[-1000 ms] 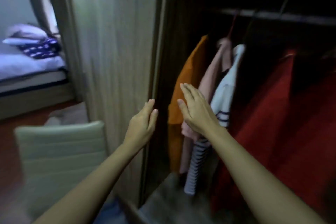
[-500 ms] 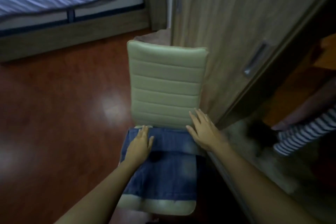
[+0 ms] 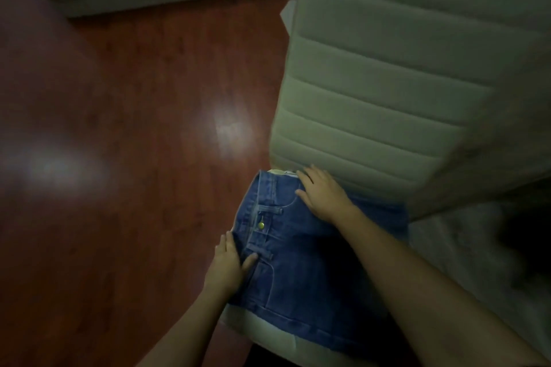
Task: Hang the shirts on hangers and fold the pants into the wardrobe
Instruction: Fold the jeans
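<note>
Folded jeans (image 3: 301,271) lie on a cream chair (image 3: 372,98); right hand (image 3: 323,195) rests flat on them, left hand (image 3: 226,267) perhaps pinching their edge.

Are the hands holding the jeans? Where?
Right hand lies flat on the jeans, far corner. Left hand meets the waistband edge, thumb on top; grip cannot be told.

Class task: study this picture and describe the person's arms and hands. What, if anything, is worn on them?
Both arms are bare: no sleeve shows on the left forearm or right forearm up to the picture's edge. The left hand and right hand wear no gloves; no watch, bracelet or ring is visible, though the dim light could hide a thin ring.
</note>
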Demonstrator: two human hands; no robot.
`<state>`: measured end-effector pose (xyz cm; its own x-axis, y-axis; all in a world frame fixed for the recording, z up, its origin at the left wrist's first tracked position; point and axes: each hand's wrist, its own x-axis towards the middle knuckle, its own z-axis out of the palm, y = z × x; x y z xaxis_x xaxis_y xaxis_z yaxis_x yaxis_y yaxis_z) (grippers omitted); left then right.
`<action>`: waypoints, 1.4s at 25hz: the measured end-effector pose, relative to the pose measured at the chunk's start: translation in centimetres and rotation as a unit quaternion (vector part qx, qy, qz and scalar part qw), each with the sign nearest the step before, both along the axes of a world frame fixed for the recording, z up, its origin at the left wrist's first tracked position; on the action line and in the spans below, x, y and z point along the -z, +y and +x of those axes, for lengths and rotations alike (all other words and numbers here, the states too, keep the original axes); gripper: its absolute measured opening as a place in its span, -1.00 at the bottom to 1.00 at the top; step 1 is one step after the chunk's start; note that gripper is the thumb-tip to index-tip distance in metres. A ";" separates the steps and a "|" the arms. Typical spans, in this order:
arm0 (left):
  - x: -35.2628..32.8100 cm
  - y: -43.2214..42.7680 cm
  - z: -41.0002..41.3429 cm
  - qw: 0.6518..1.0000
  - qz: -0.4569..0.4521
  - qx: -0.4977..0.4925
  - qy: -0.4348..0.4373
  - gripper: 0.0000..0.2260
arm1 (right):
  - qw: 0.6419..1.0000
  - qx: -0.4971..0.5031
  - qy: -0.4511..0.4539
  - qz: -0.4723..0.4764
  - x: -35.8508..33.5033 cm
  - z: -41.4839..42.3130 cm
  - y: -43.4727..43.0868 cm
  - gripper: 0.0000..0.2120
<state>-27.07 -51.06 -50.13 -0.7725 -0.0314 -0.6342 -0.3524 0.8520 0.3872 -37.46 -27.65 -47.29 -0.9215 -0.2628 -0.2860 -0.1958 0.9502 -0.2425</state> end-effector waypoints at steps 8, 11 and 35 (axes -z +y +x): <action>4.1 0.8 1.4 0.991 -0.082 -0.088 0.051 -0.15 | 0.995 0.011 -0.081 -0.052 5.2 -5.2 -5.2 -0.33; 3.2 1.6 1.2 0.991 -0.111 -0.050 0.060 -0.35 | 0.999 -0.004 0.005 -0.048 4.4 -4.9 -4.6 -0.50; -44.1 22.0 0.6 0.797 0.351 0.462 0.165 -0.53 | 0.754 0.379 0.441 -0.306 -46.7 28.6 25.7 -0.84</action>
